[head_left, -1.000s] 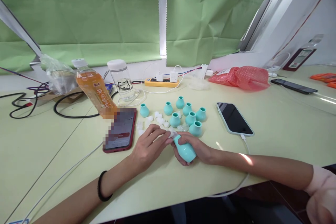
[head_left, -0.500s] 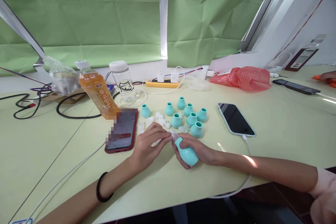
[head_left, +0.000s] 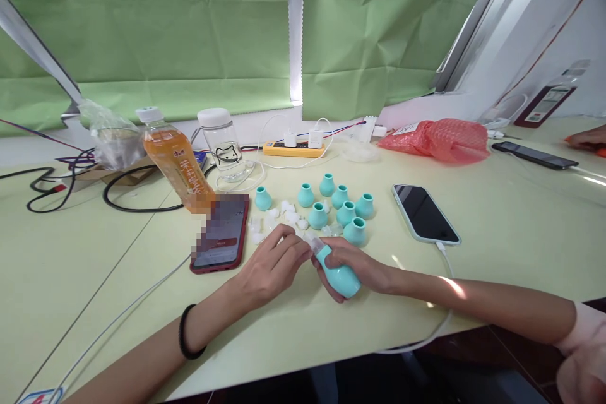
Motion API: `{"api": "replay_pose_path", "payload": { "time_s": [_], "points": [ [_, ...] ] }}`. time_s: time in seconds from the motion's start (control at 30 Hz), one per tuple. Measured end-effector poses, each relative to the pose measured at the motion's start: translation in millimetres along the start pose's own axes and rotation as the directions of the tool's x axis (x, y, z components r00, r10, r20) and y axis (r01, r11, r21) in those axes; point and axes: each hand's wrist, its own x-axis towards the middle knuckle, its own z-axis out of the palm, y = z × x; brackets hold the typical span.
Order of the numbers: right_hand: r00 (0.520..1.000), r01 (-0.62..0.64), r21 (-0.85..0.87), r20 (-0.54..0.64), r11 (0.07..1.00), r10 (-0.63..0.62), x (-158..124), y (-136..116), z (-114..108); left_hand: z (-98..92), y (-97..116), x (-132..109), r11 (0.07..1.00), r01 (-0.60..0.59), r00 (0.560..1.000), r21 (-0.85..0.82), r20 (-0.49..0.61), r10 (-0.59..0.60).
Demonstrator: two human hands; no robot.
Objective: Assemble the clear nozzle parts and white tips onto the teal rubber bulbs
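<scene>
My right hand (head_left: pixel 353 259) is wrapped round a teal squeeze bulb (head_left: pixel 343 279), thumb on its neck. A clear plastic tip (head_left: pixel 313 241) sits at the bulb's upper end, which points up and left. Right beside that tip, my left hand (head_left: pixel 279 263) has its fingers curled and pressed together; what is between them, if anything, is hidden. Beyond both hands stand several open-mouthed teal bulbs (head_left: pixel 317 216). Small translucent white pieces (head_left: pixel 287 208) lie loose among them, and clear plastic tips (head_left: pixel 331 230) lie close to the nearest bulbs.
To the left are a red-cased phone (head_left: pixel 222 237), a tilted orange drink bottle (head_left: pixel 175 164) and a clear cup (head_left: pixel 227 145). A yellow power strip (head_left: pixel 293 150) lies behind. On the right are a charging phone (head_left: pixel 426 214), red bubble wrap (head_left: pixel 440 139) and another person's hand (head_left: pixel 589 137).
The left hand has turned and its fingers have curled more tightly beside the tip. The right hand and the bulb have shifted very slightly to the right.
</scene>
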Motion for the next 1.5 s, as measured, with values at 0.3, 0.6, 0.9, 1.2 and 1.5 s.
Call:
{"api": "replay_pose_path", "payload": {
  "time_s": [0.3, 0.6, 0.9, 1.2, 1.5],
  "points": [
    [0.994, 0.111, 0.008, 0.007, 0.994, -0.111, 4, 2, -8, -4.3, 15, 16, 0.074, 0.687, 0.597, -0.723, 0.504, -0.624],
    [0.997, 0.060, -0.162, -0.034, 0.985, -0.067, 1, 1, -3, 8.6, -13, 4, 0.280, 0.785, 0.488, -0.552, 0.273, -0.829],
    [0.998, 0.003, -0.455, -0.061, 0.890, -0.034, 0, 3, 0, 13.2, -6, -4, 0.510, 0.673, 0.620, -0.536, 0.034, -0.784],
    [0.991, 0.089, -0.629, -0.024, 0.772, -0.133, -8, 0, 9, -4.4, 20, 9, 0.564, 0.672, 0.732, -0.479, 0.320, -0.601],
    [0.988, 0.155, -0.742, 0.125, 0.653, -0.091, -12, -13, 10, -1.3, 21, 13, -0.119, 0.789, 0.483, -0.603, 0.728, -0.486]
  ]
}}
